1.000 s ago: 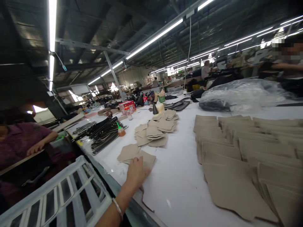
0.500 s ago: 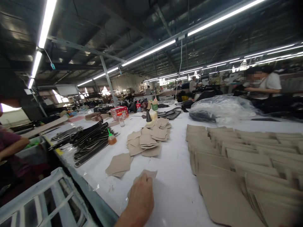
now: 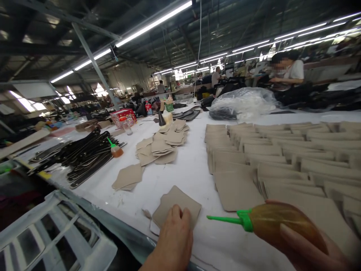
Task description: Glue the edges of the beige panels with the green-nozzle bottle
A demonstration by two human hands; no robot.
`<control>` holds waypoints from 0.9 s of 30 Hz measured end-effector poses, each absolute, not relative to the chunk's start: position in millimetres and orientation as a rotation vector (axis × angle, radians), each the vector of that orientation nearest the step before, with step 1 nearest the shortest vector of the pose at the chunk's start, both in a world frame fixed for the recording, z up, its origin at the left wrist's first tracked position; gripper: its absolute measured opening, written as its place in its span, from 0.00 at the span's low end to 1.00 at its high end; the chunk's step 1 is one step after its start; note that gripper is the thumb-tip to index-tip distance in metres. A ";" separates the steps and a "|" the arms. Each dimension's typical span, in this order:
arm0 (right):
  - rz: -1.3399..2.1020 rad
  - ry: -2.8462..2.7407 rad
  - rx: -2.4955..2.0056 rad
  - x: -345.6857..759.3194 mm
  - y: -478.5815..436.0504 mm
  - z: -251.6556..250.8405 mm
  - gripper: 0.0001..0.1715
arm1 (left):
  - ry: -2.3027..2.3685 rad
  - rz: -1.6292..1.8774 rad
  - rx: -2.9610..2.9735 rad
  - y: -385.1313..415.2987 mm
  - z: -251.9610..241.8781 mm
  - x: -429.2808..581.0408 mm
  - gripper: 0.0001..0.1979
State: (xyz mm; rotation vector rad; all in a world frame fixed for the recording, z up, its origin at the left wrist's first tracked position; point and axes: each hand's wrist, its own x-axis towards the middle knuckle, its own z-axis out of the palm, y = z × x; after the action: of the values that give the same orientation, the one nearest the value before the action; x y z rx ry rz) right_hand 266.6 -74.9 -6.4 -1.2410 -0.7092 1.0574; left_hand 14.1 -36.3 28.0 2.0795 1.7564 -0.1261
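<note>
My left hand [image 3: 173, 241] lies flat, fingers stretched, on a small stack of tan cut pieces [image 3: 176, 205] at the near edge of the white table [image 3: 186, 171]. My right hand [image 3: 310, 248] at the lower right grips an amber glue bottle [image 3: 282, 222] whose green nozzle [image 3: 225, 219] points left toward that stack. More tan pieces lie in a loose pile [image 3: 160, 145] further back and in overlapping rows [image 3: 282, 158] on the right.
Black strips [image 3: 81, 156] are heaped at the left beside a second glue bottle [image 3: 115, 149]. A red box [image 3: 124, 117] and a clear plastic bag [image 3: 242, 103] sit farther back. A white crate [image 3: 53, 229] stands at the lower left. People work at distant tables.
My left hand drew the tan pieces toward the table's near edge. My right hand with the glue bottle came into view. The view swung to the right.
</note>
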 end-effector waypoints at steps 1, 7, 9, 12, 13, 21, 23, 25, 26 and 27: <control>1.092 -0.671 -1.240 265.5 -73.5 -5.1 0.33 | 1.756 -0.125 2.089 -35.8 27.8 14.2 0.19; 1.160 -0.835 -1.217 262.6 -70.3 3.0 0.39 | 1.808 -0.173 2.117 -30.1 22.2 24.1 0.17; 1.130 -0.867 -1.224 260.9 -69.3 6.4 0.39 | 1.818 -0.205 2.138 -27.9 22.4 29.2 0.17; 1.076 -0.881 -1.253 259.2 -66.3 11.9 0.38 | 1.803 -0.267 2.168 -23.5 23.8 31.8 0.18; 1.068 -0.897 -1.254 259.3 -65.0 13.1 0.38 | 1.804 -0.284 2.183 -21.4 24.3 30.4 0.19; 1.015 -1.026 -1.271 255.1 -52.6 15.8 0.35 | 1.561 0.104 2.247 2.1 23.8 -4.3 0.22; 0.965 -1.115 -1.304 248.4 -49.5 20.3 0.35 | 1.554 0.182 2.219 5.6 21.2 -6.9 0.24; 0.886 -1.229 -1.346 240.5 -46.1 25.8 0.36 | 1.555 0.234 2.212 6.8 18.9 -6.5 0.25; 0.838 -1.292 -1.369 236.5 -44.2 28.4 0.35 | 1.555 0.249 2.210 6.7 18.2 -6.0 0.26; 0.785 -1.353 -1.396 232.6 -42.0 30.8 0.35 | 1.556 0.256 2.207 6.2 17.8 -5.6 0.26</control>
State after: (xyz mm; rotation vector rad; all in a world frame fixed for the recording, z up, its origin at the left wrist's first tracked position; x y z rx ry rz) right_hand 232.6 -42.0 30.8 -1.3960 -1.3529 0.7849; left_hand -5.6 6.2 17.8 2.2073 1.5563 0.2558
